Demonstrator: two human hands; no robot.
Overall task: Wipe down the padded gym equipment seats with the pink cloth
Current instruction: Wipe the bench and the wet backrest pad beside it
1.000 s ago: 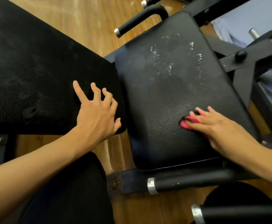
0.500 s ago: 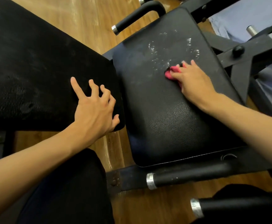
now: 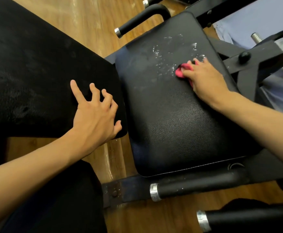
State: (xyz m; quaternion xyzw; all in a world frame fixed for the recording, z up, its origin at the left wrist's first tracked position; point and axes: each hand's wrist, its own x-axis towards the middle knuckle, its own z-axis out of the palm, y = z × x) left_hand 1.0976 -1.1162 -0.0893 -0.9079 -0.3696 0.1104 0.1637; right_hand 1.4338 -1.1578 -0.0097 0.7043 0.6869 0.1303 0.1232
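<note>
Head view: the right hand (image 3: 204,78) is pressing the bunched pink cloth (image 3: 182,70) against the padded seat (image 3: 176,118) at centre right of the frame, fingers curled over the cloth. White wet streaks (image 3: 164,52) are lying just beyond and to the left of the cloth, toward the seat's far end at the top of the frame; the seat's long axis is running from lower frame to upper frame. The left hand (image 3: 95,115) is bracing, fingers spread, on the corner of the neighbouring black pad (image 3: 36,73). The right hand is judged nearer the streaks.
</note>
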